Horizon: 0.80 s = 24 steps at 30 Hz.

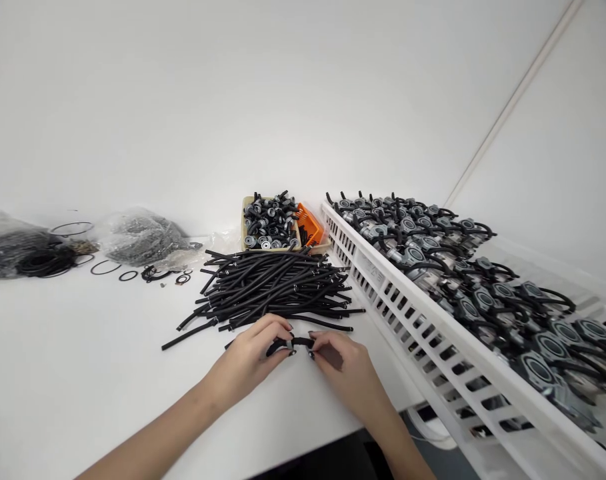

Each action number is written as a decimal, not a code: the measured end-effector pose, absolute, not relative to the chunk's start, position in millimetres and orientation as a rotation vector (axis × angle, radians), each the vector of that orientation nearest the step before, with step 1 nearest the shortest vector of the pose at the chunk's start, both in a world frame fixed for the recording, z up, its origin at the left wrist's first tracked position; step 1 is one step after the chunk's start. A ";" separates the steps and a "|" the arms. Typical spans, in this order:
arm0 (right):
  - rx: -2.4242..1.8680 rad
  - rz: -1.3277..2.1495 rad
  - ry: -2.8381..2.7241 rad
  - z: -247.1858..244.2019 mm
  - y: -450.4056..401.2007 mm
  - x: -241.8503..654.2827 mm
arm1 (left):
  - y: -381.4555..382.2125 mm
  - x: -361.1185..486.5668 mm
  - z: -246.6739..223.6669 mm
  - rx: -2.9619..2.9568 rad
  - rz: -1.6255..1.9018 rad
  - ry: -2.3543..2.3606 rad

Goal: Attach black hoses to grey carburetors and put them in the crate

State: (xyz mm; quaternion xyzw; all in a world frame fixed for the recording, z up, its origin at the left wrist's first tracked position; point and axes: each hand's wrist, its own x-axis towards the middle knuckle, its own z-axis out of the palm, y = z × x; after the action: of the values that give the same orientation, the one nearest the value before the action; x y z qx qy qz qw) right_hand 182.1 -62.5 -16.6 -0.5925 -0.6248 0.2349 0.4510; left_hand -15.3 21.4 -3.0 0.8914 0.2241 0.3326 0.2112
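White worktop and white plastic crate: what is laid out on them?

Carburettors fitted with black hoses are racked in the crate. A heap of black rubber hoses is laid on the worktop.

How is the handled piece identified?

One short black rubber hose, matte and bowed in a shallow arch, is located just in front of the heap.

What is the hand state?

The left hand and right hand are brought close together, and the hose is pinched between the fingers of both, one at each end.
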 end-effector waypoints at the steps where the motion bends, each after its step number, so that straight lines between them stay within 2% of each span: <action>1: -1.464 0.589 -1.539 -16.6 -62.1 181.8 | 21.3 -15.1 -3.5 2.474 0.928 0.621; 15: -1.484 0.572 -1.589 -12.3 -61.8 179.0 | 21.5 -13.6 -2.6 2.451 0.841 0.560; 24: -1.497 0.593 -1.614 -10.7 -63.3 179.1 | 22.4 -13.3 -2.8 2.456 0.916 0.583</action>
State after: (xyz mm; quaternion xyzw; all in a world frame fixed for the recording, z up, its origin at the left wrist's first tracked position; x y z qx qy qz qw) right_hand 179.1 -63.3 -10.7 -0.5966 -0.6433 0.2364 0.4176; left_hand -13.3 22.4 -2.8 0.8909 0.2117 0.3322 0.2262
